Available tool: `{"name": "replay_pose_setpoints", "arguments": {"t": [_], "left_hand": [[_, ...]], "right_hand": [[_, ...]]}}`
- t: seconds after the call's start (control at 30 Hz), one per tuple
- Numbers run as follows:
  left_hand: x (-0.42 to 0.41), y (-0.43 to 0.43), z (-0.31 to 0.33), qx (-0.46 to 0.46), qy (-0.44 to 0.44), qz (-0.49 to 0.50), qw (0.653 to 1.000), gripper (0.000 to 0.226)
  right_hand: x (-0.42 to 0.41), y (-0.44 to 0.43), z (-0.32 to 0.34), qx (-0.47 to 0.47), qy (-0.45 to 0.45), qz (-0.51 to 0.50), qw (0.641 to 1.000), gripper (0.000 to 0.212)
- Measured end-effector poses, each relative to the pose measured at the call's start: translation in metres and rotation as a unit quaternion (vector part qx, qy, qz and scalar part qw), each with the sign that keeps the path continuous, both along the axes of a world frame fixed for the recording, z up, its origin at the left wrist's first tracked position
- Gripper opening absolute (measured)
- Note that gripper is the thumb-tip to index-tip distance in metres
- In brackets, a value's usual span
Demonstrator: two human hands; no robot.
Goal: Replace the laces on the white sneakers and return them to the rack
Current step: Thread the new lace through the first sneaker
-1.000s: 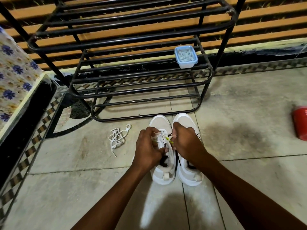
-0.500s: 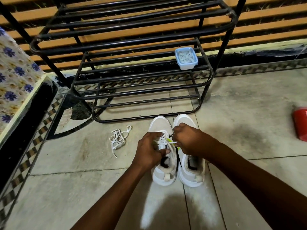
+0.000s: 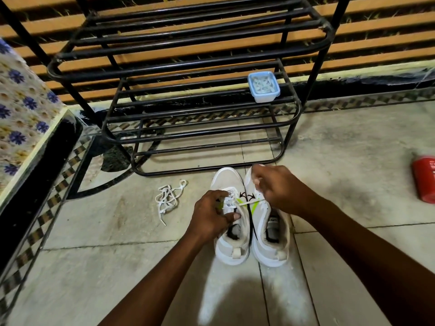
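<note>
Our right hand [image 3: 280,189] has drawn away from the left one, out to the right and forward over the toe of the right sneaker [image 3: 270,250], and the white lace [image 3: 250,202] now runs in a near-straight line between them; before, the two hands sat close together. The hands are apart. The right one pinches the lace end in curled fingers. The left hand [image 3: 211,215] is clamped on the throat of the left sneaker [image 3: 231,250], with the thumb laid over the collar.

Both sneakers stand side by side and touching on the tiled floor [image 3: 106,267], just in front of us. Their heels are nearest and their toes point at the rack [image 3: 188,63], so each long axis runs straight away from us. The lace crosses that axis, pulled sideways from the left sneaker's eyelets. We judge that the next pull or threading must go across the shoe, and the right hand is the nearer one for that. We cannot tell which eyelet the lace leaves.

The uppers look like soft white fabric with green and black marks, and they sit on thick smooth soles with pull tabs at the heel. The lace is flat and limp. A loose tangle of white laces [image 3: 169,201] lies on the floor to the left, near the shoes but apart from them. The rack is black metal tube, with a pale blue tub [image 3: 263,87] on a middle shelf.
</note>
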State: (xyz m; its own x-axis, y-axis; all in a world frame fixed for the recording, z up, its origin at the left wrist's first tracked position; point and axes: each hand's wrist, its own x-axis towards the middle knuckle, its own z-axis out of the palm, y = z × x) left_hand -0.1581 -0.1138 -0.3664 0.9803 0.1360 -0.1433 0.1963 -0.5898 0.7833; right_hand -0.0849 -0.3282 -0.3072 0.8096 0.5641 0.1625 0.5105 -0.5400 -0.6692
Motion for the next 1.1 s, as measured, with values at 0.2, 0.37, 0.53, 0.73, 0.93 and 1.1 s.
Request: {"name": "replay_pose_setpoints", "arguments": {"t": [0.2, 0.37, 0.53, 0.73, 0.93, 1.1], "left_hand": [[0.001, 0.000, 0.002, 0.014, 0.018, -0.001, 1.000, 0.061], [0.002, -0.006, 0.004, 0.044, 0.025, -0.005, 0.999, 0.059], [-0.006, -0.008, 0.010, 0.090, -0.007, 0.025, 0.996, 0.038], [-0.010, -0.006, 0.013, 0.058, 0.004, 0.047, 0.997, 0.028], [-0.012, -0.005, 0.016, 0.078, -0.006, 0.037, 0.996, 0.024], [-0.008, 0.008, 0.016, 0.019, 0.001, 0.062, 0.998, 0.017]], "right_hand": [[-0.004, 0.001, 0.002, -0.178, -0.103, 0.078, 0.975, 0.023], [-0.022, 0.014, -0.001, -0.078, -0.140, 0.044, 0.986, 0.017], [-0.022, 0.016, -0.007, -0.054, -0.105, 0.009, 0.993, 0.019], [-0.035, 0.014, -0.005, -0.024, 0.071, 0.015, 0.997, 0.020], [-0.037, 0.018, -0.007, 0.032, 0.175, 0.000, 0.984, 0.029], [-0.037, 0.019, -0.007, 0.031, 0.186, -0.018, 0.982, 0.040]]}}
